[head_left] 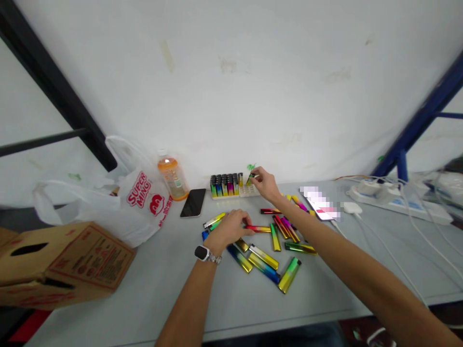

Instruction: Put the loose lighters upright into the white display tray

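The right hand's (266,184) grip is pinched, thumb against fingertips, on the top of a small dark-topped lighter (248,181) that leans over a white slotted tray (249,191). The left hand (230,227) has its fingers curled at the end of a red-and-gold lighter (261,229) lying flat; whether that grip is closed on it or only touching, I cannot tell. The step in hand looks to be standing lighters up in the tray: the next move calls for straightening the leaning one over a slot and lowering it without knocking its neighbour. A tight block of upright lighters (224,186) fills the tray's left part, and loose lighters (264,257) in shiny two-tone colours are scattered around both forearms. All this sits on a grey desk (162,289) against a scuffed white wall (289,96). To the left are a dark phone (193,202), an orange bottle (173,180), a white plastic bag (141,207) and a cardboard box (90,270); to the right, a lit phone (320,202), a white charger (351,207) and a cabled power strip (419,208)
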